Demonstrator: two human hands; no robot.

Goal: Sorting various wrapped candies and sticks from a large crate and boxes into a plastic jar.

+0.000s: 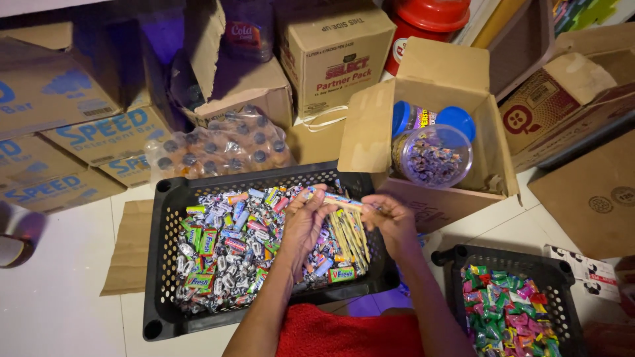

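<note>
Boxes all around me, an open cardboard box [430,119] with candy jars [433,153] just past the black crate [162,264] of sweets. Both my left hand [305,221] and right hand [390,221] are pinched shut on a long candy stick [337,199] above the crate.

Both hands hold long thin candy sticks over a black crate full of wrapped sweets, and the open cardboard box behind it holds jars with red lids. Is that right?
Not quite: the head view shows the jars in the cardboard box have blue lids, not red. The rest holds: the left hand and right hand hold candy sticks over the black crate of wrapped sweets.
</note>
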